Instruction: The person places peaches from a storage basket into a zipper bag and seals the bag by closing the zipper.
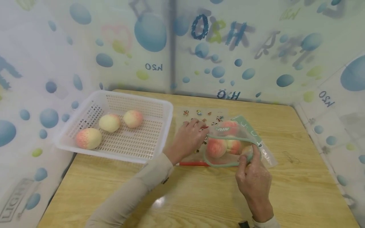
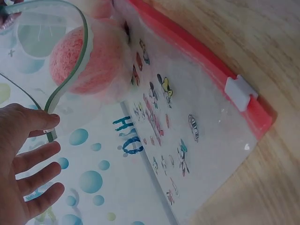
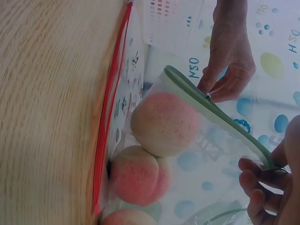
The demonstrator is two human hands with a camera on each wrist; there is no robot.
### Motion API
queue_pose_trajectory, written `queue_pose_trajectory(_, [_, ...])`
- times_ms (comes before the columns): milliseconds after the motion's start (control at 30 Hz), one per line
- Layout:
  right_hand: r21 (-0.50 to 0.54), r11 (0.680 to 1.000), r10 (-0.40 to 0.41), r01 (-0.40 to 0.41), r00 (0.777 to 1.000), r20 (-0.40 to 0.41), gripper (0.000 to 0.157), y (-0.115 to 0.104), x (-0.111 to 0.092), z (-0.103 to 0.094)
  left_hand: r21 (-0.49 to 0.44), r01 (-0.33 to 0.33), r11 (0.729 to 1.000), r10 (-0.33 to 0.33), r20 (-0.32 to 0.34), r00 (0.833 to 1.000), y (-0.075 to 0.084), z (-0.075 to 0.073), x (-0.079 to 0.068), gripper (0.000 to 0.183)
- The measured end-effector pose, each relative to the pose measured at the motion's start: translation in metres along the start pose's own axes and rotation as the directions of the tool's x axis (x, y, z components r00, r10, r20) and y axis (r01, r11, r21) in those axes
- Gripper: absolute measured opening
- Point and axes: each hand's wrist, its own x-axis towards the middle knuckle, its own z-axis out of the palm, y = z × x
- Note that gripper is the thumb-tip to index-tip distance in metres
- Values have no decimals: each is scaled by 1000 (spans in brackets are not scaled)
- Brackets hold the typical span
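Behind and beside your pale wooden table [image 1: 205, 202] stand white walls [image 1: 119, 12] with blue drops [image 1: 150, 31]. At left, one white perforated plastic basket [image 1: 168, 126] holds three round pink-yellow peaches [image 1: 110, 123]. Then your left hand [image 1: 189, 139] pinches the green rim [image 1: 220, 165] of a transparent plastic bag [image 1: 242, 131]; several pink peaches [image 1: 216, 148] lie inside it, between your hands; your right hand [image 1: 254, 177] pinches the rim at right.
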Motion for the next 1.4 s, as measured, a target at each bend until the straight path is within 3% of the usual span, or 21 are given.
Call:
queue_pose_trajectory(233, [6,1000,11,-11,1000,-19,47,2,2,-3,2,-14,1000,14,-70,997,-4,0,5,19])
queue_pose_trajectory(367, [6,1000,15,-15,999,-30,47,3,4,-5,11,-28,1000,29,-77,997,-5,-4,9,18])
queue_pose_trajectory(1100, [8,992,130,-130,987,-92,49,16,26,-23,57,-99,993,101,-25,995,0,-36,51,25])
queue_pose_trajectory(1400, [10,989,150,-150,978,-146,48,22,39,-39,64,-137,989,144,-135,980,6,-50,74,25])
